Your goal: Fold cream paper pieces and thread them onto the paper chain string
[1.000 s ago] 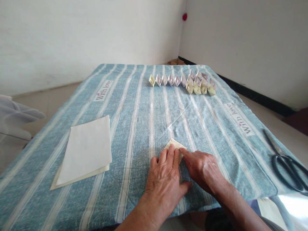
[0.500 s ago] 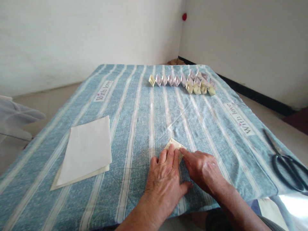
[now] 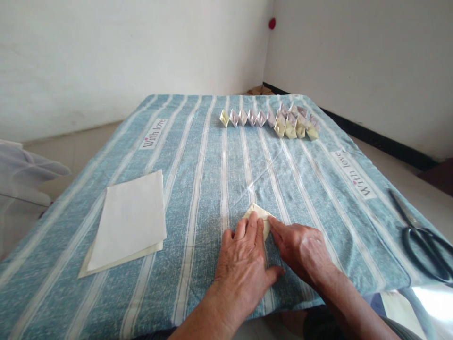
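Note:
A small piece of folded pale-yellow paper [image 3: 261, 212] lies on the cloth near the front of the table. My left hand [image 3: 242, 257] rests flat on it, fingers stretched forward and thumb out to the side, covering much of the paper. At the paper's right corner, my right hand [image 3: 300, 245] has its fingers curled together, with the fingertips against the edge. The lower part of the fold is hidden under the hands. Farther back stand several folded paper pieces [image 3: 261, 119], pale yellow and lilac, lined up and partly bunched at the right.
A stack of paper sheets [image 3: 129, 219], white over pale yellow, lies to the left. Black-handled scissors [image 3: 421, 238] rest near the table's right edge. A blue-and-white striped cloth [image 3: 208, 189] covers the table. White walls rise behind, and a whitish draped item [image 3: 28, 170] is at the left.
The view has shifted very slightly. My right fingertips have slid a little along the paper's right edge; my left hand stays in place on it.

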`<state>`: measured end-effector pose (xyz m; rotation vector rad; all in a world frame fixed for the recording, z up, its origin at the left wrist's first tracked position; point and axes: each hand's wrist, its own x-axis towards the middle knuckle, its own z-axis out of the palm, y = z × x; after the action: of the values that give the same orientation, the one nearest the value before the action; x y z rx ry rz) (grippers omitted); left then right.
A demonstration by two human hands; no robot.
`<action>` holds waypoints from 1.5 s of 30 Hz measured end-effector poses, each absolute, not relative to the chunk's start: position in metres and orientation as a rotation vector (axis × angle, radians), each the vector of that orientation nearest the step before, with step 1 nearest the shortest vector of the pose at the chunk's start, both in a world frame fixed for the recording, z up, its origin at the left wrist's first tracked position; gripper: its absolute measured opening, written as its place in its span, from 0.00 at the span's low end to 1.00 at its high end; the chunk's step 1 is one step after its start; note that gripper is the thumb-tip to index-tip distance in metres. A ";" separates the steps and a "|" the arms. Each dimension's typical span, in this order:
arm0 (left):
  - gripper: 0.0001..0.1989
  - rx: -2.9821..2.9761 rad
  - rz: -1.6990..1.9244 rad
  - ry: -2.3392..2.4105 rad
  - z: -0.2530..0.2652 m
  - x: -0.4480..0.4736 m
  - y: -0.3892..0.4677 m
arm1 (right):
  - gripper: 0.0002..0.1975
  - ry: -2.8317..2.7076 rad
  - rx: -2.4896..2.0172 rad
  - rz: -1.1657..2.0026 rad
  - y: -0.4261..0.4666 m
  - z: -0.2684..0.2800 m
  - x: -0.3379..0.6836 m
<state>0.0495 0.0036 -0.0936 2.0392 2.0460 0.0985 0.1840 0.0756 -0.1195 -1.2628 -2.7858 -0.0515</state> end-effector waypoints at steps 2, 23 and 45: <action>0.41 2.037 0.089 2.050 -0.094 0.050 0.004 | 0.14 -2.756 -1.302 -0.073 0.076 -0.120 0.185; 0.38 2.042 0.166 2.038 -0.096 0.046 0.003 | 0.13 -2.284 -0.732 0.316 0.078 -0.130 0.179; 0.36 2.246 0.363 2.031 -0.118 0.031 -0.009 | 0.12 -2.336 -0.719 0.215 0.082 -0.136 0.180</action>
<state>0.0305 -0.0087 -0.1175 2.2456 2.0311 0.3631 0.1795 0.0823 -0.1357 -0.7187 -2.3360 0.2149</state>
